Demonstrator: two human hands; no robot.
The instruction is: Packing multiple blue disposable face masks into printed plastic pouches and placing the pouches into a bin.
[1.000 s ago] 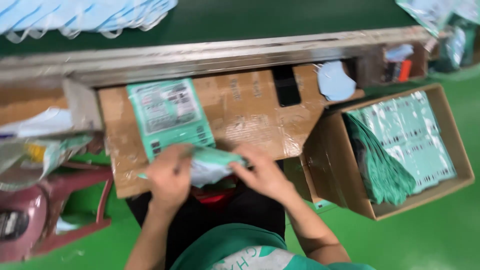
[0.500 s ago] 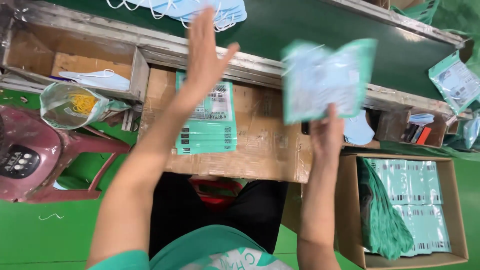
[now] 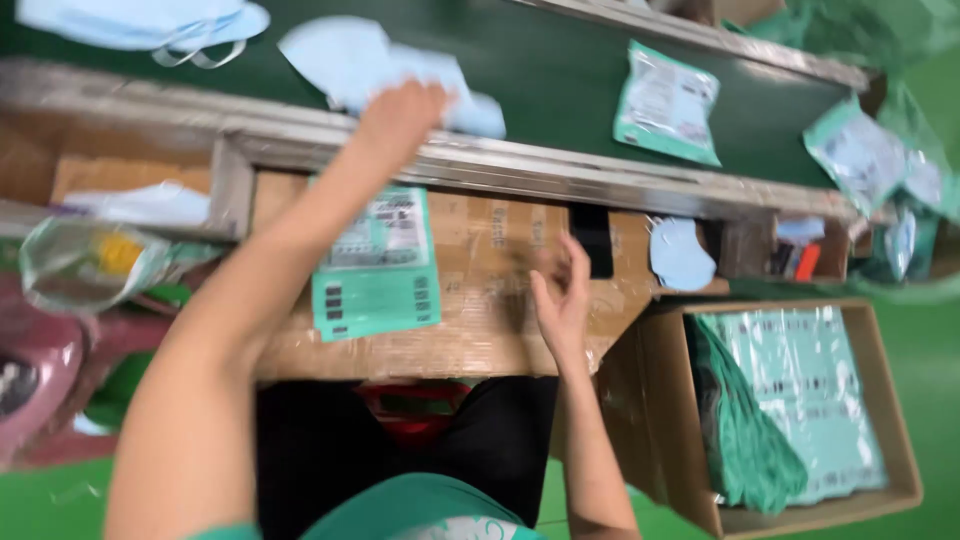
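My left hand (image 3: 400, 115) is up on the dark green belt (image 3: 560, 70), fingers closed on a pale blue mask (image 3: 350, 60); my right hand (image 3: 562, 295) hovers spread and empty over the cardboard-topped counter (image 3: 480, 330). One sealed green pack (image 3: 668, 102) already lies on the belt, a stack of empty green pouches (image 3: 375, 265) waits by me, and the carton (image 3: 800, 400) at my right looks well filled, so I judge plenty is packed and more remains

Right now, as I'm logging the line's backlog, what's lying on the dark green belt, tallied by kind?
Blue mask heaps: 2
Green sealed packets: 2 (far right too blurred to count)
Total: 4
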